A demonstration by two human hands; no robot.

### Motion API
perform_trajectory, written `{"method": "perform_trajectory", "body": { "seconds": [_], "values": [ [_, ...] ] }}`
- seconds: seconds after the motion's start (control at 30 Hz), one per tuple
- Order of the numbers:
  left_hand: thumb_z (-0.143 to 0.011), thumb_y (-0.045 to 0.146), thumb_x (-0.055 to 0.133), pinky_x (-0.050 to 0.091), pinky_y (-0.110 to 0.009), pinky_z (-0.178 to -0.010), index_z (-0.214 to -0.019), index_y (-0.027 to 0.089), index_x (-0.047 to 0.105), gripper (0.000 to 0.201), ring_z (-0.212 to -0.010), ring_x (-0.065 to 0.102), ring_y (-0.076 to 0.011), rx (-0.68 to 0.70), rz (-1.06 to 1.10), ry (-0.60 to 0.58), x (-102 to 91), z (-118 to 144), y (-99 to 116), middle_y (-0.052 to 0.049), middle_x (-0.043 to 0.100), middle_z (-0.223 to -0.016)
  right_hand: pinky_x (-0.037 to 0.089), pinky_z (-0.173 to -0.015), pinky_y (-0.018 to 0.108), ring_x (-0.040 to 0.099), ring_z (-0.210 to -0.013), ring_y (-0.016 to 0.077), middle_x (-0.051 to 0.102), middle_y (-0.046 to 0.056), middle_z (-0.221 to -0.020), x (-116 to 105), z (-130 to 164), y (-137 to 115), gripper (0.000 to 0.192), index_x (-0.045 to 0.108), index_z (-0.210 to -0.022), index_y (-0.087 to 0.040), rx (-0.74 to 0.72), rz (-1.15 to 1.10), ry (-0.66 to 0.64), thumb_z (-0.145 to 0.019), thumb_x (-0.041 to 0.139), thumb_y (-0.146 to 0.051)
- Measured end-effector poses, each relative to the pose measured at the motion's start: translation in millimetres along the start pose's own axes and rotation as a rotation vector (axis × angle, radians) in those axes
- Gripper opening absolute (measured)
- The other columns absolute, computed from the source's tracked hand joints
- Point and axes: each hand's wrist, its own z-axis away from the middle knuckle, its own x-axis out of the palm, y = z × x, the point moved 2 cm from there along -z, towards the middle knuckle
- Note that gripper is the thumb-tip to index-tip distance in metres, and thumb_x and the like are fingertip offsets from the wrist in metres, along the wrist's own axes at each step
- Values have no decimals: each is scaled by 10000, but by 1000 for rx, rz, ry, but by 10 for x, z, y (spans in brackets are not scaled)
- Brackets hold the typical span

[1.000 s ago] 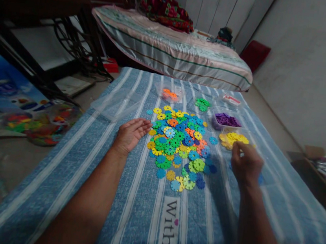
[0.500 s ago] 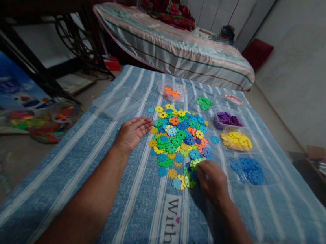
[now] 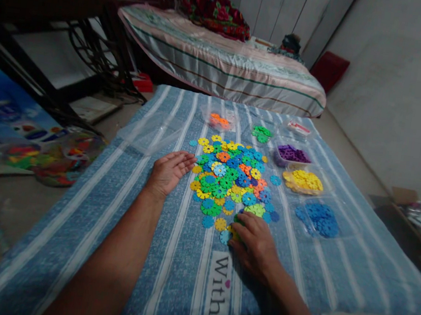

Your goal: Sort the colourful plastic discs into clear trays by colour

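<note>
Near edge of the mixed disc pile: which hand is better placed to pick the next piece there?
Right hand: its fingers already rest on discs at the mixed pile's near edge. The left hand lies flat beside the pile.

— Where does the pile of discs (image 3: 230,180) sit?
— Mid-frame on the cloth (image 3: 168,254), with the left hand (image 3: 168,172) touching its left edge and the right hand (image 3: 255,245) on its lower edge.
— And the trays?
— Right of the pile and above it: one (image 3: 318,219) at right, another (image 3: 303,180) above that, more (image 3: 220,120) along the cloth's upper edge. The bed (image 3: 221,67) lies above the cloth.

A single head-worn camera looks forward and down, close over the striped cloth (image 3: 180,276), bed (image 3: 221,67) beyond.
</note>
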Motion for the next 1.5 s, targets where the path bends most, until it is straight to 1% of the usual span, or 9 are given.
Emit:
{"method": "perform_trajectory", "body": {
  "seconds": [0.47, 0.67, 0.83, 1.0, 1.13, 1.23, 1.3, 1.4, 1.5],
  "values": [
    [-748, 161, 652, 557, -326, -815, -821, 110, 649, 89, -855, 710, -190, 2, -9, 0, 5, 4, 1, -96, 732, -847, 458, -959, 525, 507, -1206, 344, 593, 162, -1268, -6, -29, 39, 330, 633, -1117, -164, 28, 22, -175, -826, 664, -315],
    [-755, 160, 638, 561, -315, -808, -820, 112, 649, 81, -849, 714, -185, 5, -10, 2, 9, 8, -1, -91, 735, -836, 447, -968, 528, 504, -1200, 331, 594, 154, -1256, -9, -30, 10, 245, 643, -1022, -173, 61, -49, -121, -798, 676, -267],
    [-747, 159, 643, 565, -323, -804, -816, 113, 650, 84, -853, 713, -189, 9, -10, 5, 7, 7, -1, -91, 736, -837, 431, -979, 544, 485, -1210, 347, 583, 158, -1258, 12, -63, 13, 360, 629, -1072, -178, 115, -15, -113, -741, 731, -276],
    [-748, 158, 639, 566, -315, -803, -817, 109, 649, 86, -849, 715, -186, 4, -12, 9, 9, 6, 2, -89, 735, -834, 421, -983, 532, 478, -1214, 343, 590, 143, -1237, 9, -99, 15, 267, 647, -976, -188, 134, -6, -135, -734, 736, -256],
    [-748, 166, 638, 569, -326, -803, -820, 114, 649, 89, -857, 714, -191, 9, -25, 8, 4, 2, 0, -89, 737, -841, 414, -994, 498, 479, -1216, 314, 587, 126, -1239, 8, -121, -3, 259, 619, -960, -194, 144, -55, -84, -726, 728, -211],
    [-748, 168, 642, 566, -331, -811, -826, 112, 651, 96, -867, 714, -195, 9, -21, 6, -1, -3, -5, -94, 737, -846, 434, -947, 450, 523, -1148, 283, 623, 105, -1153, 6, -148, 8, 204, 597, -899, -200, 126, -96, -48, -740, 725, -206],
    [-751, 167, 640, 565, -330, -815, -827, 110, 650, 95, -867, 714, -194, 10, -21, 5, -4, -6, -8, -97, 736, -852, 455, -864, 400, 574, -1009, 246, 651, 76, -1010, 2, -166, 37, 149, 583, -821, -207, 108, -132, -37, -765, 719, -236],
    [-756, 172, 634, 569, -335, -811, -826, 114, 648, 93, -873, 713, -198, 15, -35, 3, -8, -11, -10, -100, 736, -859, 450, -762, 353, 585, -839, 206, 641, 44, -828, -7, -180, 92, 180, 560, -717, -207, 77, -171, -1, -798, 703, -280],
    [-753, 172, 634, 572, -335, -802, -825, 114, 649, 94, -871, 713, -201, 13, -34, 3, -7, -8, -10, -103, 738, -856, 447, -756, 353, 589, -823, 203, 647, 48, -808, -29, -186, 133, 220, 556, -677, -203, 71, -175, 42, -828, 677, -308]
  ]
}}
